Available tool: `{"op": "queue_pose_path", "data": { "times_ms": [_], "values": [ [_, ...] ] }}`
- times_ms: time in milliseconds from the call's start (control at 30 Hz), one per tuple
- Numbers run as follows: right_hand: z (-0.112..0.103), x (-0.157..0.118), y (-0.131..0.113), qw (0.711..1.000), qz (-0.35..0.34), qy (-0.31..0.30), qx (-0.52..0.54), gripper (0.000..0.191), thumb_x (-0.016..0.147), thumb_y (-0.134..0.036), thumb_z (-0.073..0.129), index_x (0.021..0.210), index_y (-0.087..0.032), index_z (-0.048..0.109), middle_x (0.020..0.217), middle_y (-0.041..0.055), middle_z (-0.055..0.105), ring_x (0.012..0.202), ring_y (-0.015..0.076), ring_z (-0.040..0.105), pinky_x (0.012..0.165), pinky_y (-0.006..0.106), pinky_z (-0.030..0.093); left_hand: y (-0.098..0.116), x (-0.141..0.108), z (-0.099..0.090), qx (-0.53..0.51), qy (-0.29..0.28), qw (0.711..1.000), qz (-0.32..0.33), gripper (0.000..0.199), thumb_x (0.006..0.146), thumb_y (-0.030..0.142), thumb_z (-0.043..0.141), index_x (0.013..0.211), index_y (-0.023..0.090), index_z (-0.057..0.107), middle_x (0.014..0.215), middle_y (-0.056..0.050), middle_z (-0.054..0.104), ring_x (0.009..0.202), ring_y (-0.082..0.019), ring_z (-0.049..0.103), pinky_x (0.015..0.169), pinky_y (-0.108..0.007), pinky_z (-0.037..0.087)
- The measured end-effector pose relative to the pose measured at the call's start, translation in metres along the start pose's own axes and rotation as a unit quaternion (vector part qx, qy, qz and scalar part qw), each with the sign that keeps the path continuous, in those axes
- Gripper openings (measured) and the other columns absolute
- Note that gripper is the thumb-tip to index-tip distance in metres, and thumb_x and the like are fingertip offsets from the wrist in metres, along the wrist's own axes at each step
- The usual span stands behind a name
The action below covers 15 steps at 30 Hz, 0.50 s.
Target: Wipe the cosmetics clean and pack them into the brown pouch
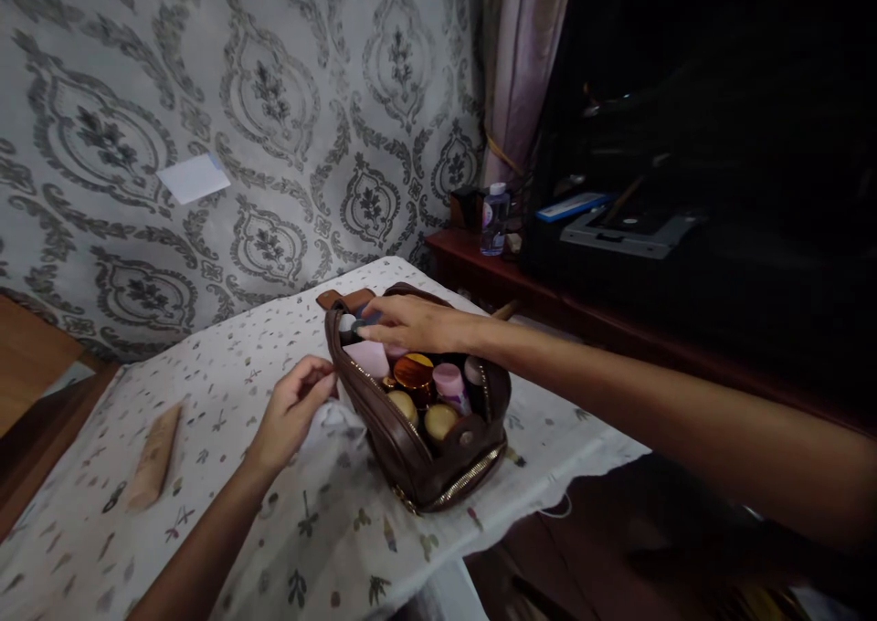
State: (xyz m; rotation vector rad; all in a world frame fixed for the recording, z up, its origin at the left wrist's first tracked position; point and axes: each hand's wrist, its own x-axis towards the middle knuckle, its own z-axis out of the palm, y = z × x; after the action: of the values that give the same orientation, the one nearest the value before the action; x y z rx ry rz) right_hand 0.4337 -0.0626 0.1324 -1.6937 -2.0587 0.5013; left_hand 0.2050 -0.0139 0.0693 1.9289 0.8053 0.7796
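A dark brown toiletry bag with gold zips lies unzipped on a patterned white cloth. My right hand reaches over into its far end, fingers bent down around a dark item beside a white cap; what they grip is partly hidden. At the bag's left edge my left hand is closed, thumb and fingertips pinching against the side. Crumpled white fabric lies beneath those fingers. Inside the bag sit an amber jar, a pink-capped bottle, a pale pink item and two yellowish round lids.
A beige tube lies on the cloth at left. Behind the bag is a brown leather flap or case. A clear bottle stands on the dark red shelf, near a large black screen. Patterned wall behind.
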Motion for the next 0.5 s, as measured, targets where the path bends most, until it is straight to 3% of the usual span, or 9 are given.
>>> {"op": "queue_pose_path", "data": {
  "times_ms": [167,333,500],
  "values": [
    [0.008,-0.006,-0.01,1.0,0.018,0.002,-0.018,0.048,0.089,-0.013,0.054,0.136,-0.009,0.053,0.124,0.0141,0.066,0.111,0.0219,0.062,0.09,0.028,0.045,-0.001,0.016,0.019,-0.073,-0.027,0.997,0.026,0.031,0.086,0.049,0.061,0.085,0.019,0.054,0.076,0.001,0.058,0.074,-0.015,0.056,0.073,-0.026,0.046],
    [0.004,-0.021,-0.005,0.999,0.0,0.008,-0.038,0.058,0.082,-0.006,0.053,0.14,-0.011,0.051,0.128,0.014,0.065,0.117,0.0244,0.06,0.099,0.032,0.044,0.0,0.005,0.012,-0.057,-0.019,0.998,0.007,0.033,0.086,0.051,0.062,0.084,0.019,0.056,0.074,0.002,0.056,0.071,-0.014,0.052,0.07,-0.025,0.043],
    [-0.01,-0.065,-0.014,0.979,-0.035,0.199,0.027,0.041,0.087,-0.012,0.046,0.124,-0.017,0.064,0.111,0.0073,0.071,0.097,0.0202,0.067,0.089,0.031,0.05,-0.016,-0.028,-0.023,0.015,0.021,0.999,-0.047,0.036,0.087,0.053,0.057,0.085,0.018,0.06,0.073,0.001,0.057,0.066,-0.013,0.05,0.062,-0.024,0.039]
  ]
}}
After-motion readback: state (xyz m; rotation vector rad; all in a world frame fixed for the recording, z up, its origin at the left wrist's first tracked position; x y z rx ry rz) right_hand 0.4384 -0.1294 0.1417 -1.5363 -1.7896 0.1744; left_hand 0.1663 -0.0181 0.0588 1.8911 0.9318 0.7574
